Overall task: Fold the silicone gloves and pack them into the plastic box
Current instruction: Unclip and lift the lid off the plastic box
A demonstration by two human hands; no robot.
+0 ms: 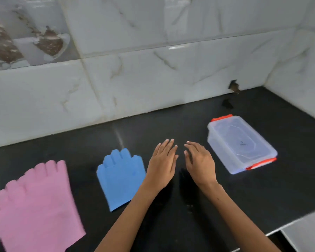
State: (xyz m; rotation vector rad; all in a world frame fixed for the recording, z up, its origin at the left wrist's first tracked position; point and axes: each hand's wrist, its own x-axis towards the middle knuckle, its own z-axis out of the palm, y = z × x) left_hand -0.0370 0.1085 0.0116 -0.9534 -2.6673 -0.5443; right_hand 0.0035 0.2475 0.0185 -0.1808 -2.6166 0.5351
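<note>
Black counter (171, 224), hands (161, 166) (200, 162) open and empty left of lidded box (242, 142), blue glove (121, 179) then pink glove (35, 206) farther left, both flat.

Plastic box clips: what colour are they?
Orange-red, one at each short end of the clear plastic box; seen in the head view.

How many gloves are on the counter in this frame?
2. The pink glove lies flat at the far left; the blue glove lies flat beside the left hand. None appears hidden.
</note>
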